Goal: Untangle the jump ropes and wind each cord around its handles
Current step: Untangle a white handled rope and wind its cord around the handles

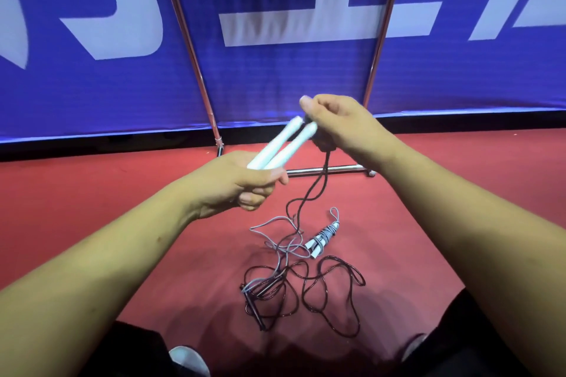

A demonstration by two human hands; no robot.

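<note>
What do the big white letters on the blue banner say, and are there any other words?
Banner: big white characters, cut off by the picture's edge and blurred; cannot be read.
Held handles: no writing shows.
Nothing else bears any text.

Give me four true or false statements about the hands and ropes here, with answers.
1. The left hand holds two white handles. True.
2. The right hand is empty. False: it grips a dark cord.
3. A wound bundle lies on the floor. True.
4. No loose cord lies on the floor. False: dark loops sprawl there.
</note>
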